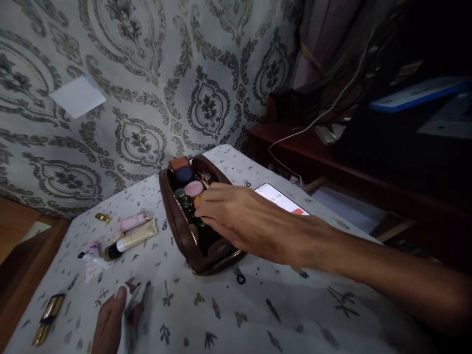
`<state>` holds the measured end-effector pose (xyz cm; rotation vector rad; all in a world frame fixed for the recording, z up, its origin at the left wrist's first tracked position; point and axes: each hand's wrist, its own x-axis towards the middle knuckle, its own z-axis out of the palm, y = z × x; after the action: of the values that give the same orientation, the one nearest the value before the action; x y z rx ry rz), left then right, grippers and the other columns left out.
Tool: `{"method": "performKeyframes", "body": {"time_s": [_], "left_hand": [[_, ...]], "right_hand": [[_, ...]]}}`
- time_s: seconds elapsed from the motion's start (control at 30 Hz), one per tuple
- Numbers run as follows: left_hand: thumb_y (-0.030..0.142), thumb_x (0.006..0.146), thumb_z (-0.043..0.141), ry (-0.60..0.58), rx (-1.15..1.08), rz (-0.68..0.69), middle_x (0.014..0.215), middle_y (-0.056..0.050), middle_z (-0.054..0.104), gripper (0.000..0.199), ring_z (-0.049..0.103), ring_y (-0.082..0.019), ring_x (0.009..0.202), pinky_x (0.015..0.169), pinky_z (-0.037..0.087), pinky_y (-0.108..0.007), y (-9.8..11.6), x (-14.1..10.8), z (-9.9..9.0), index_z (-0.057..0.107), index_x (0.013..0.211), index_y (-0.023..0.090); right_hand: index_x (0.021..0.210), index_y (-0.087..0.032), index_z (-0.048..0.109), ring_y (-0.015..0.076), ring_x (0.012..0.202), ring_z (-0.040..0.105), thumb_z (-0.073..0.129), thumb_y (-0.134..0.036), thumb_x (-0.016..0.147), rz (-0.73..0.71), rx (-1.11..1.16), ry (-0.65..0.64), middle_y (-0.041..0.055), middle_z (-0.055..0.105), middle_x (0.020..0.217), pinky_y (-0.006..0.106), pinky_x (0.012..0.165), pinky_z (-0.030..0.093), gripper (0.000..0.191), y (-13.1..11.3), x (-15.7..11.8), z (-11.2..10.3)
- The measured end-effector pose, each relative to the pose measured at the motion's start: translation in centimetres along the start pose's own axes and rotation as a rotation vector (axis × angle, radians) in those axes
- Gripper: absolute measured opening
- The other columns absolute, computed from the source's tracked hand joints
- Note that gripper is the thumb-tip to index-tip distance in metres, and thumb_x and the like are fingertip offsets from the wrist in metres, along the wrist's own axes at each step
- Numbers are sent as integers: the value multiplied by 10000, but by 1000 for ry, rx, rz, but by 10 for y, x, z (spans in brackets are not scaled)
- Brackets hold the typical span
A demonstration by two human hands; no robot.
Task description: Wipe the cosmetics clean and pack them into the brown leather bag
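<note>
A brown zippered toiletry bag (180, 231) lies unzipped on the cloth-covered table, packed with small containers. My right hand (239, 216) reaches into it from the right, fingers closed at a small orange-topped item (198, 200) that they largely hide. Close to those fingers are a pink round-topped item (193, 189), a dark blue round lid (184, 175) and green-topped bottles (180, 194). At the lower left, my left hand (108, 317) grips a crumpled white cloth (127, 314); a greyish blurred part beside it cannot be made out.
Left of the bag lie a cream tube (138, 236), a pink tube (134, 222), small pink-and-white tubes (94, 263), a gold cap (103, 217) and a gold-and-dark lipstick (49, 318). A lit phone (278, 199) lies behind my right wrist. A white cable (317, 118) crosses the dark furniture.
</note>
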<state>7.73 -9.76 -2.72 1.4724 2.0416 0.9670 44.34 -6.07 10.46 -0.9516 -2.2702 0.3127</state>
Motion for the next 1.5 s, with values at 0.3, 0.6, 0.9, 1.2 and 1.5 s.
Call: {"method": "performKeyframes", "body": {"time_s": [0.3, 0.6, 0.9, 1.2, 1.5], "left_hand": [[741, 835, 399, -195, -34, 100, 485, -13, 537, 661, 506, -188, 551, 632, 412, -302, 16, -2, -2, 524, 463, 209], [629, 891, 394, -268, -112, 235, 539, 14, 497, 553, 484, -153, 568, 614, 378, -269, 23, -8, -2, 501, 552, 205], [459, 912, 470, -377, -9, 427, 631, 29, 512, 343, 485, -139, 628, 612, 360, -249, 18, -12, -3, 535, 705, 195], [254, 928, 502, -147, 786, 653, 1170, -102, 621, 182, 553, -251, 1136, 908, 457, -346, 38, 56, -27, 575, 1079, 185], [117, 832, 564, -215, 920, 608, 1246, -161, 605, 465, 536, -309, 1197, 889, 490, -405, 40, 105, -12, 499, 1291, 154]], "right_hand": [[731, -201, 553, 139, 690, 514, 462, -278, 1002, 22, 91, 174, 20, 573, 745, 271, 603, 378, 296, -18, -36, 23], [590, -198, 400, 102, 540, 420, 482, -280, 986, -40, 226, 77, -28, 445, 576, 251, 523, 310, 413, -50, -36, 67], [550, -198, 293, 83, 507, 338, 477, -423, 951, 158, 557, -115, -55, 311, 533, 244, 518, 272, 496, -73, -16, 126], [527, -165, 557, 91, 513, 462, 683, -687, 695, 585, 1112, -94, -8, 551, 531, 236, 544, 357, 563, -91, 17, 185], [576, -151, 566, 72, 515, 507, 855, -551, 545, 772, 1530, 102, -12, 608, 570, 209, 523, 343, 494, -79, 19, 229]]}}
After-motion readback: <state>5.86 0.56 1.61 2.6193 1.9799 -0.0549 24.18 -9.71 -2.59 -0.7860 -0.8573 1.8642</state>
